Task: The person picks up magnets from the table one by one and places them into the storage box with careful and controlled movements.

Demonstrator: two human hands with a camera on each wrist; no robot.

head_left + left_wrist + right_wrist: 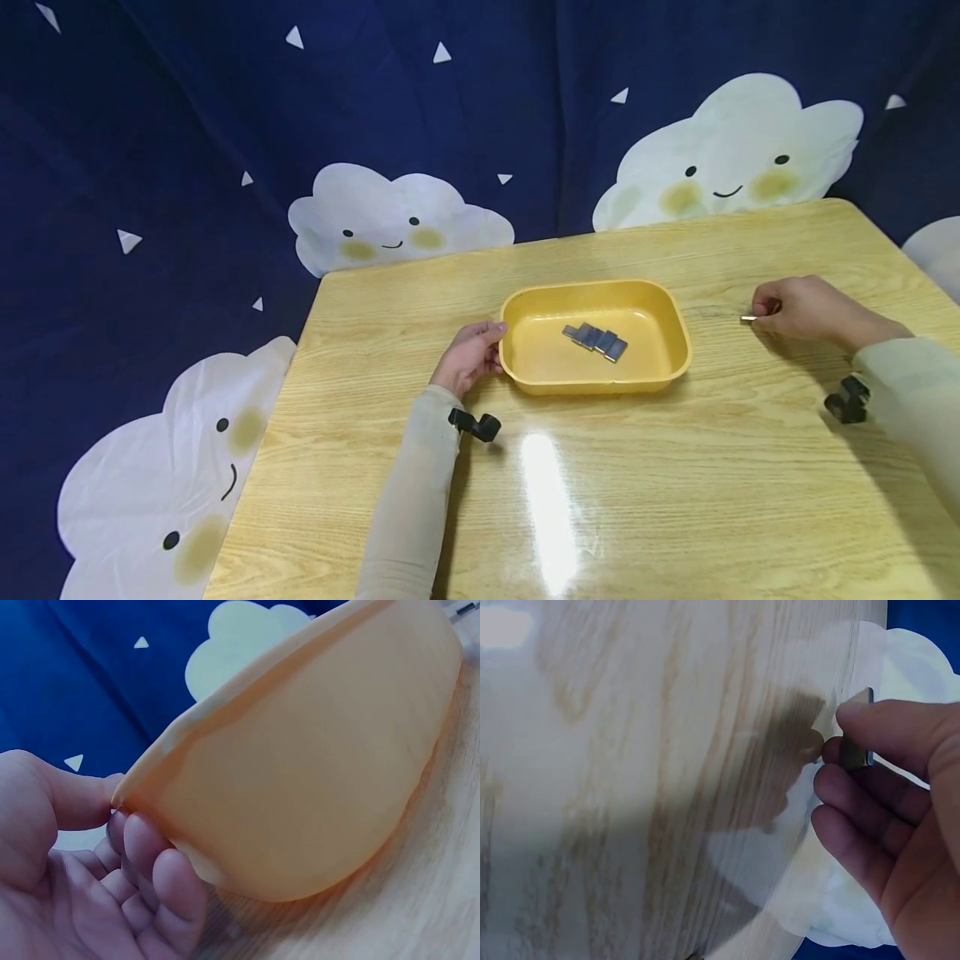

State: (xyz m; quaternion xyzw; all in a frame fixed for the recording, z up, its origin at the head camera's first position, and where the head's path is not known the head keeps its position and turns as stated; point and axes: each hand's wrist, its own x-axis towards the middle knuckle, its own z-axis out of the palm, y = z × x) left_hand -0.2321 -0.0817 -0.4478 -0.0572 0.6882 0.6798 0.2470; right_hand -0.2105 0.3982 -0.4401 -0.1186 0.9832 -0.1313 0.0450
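Note:
A yellow plastic tray [517, 385] with rounded corners stands on the table. My left hand [471, 357] pinches its left rim; the left wrist view shows the thumb on the rim [161, 746] and curled fingers beneath it. Inside the tray lie several small flat metal pieces [597, 340], dark grey and rectangular, bunched in a slanting row. To the right of the tray, my right hand [806, 310] is just over the tabletop. It pinches a small flat metal piece [861, 754] between thumb and fingers, which hide part of it; its exact kind cannot be told.
The wooden table [675, 492] has a bright light reflection in front of the tray. Behind it hangs a dark blue curtain [480, 117] with white clouds and triangles. Black wrist mounts [474, 425] sit on both forearms.

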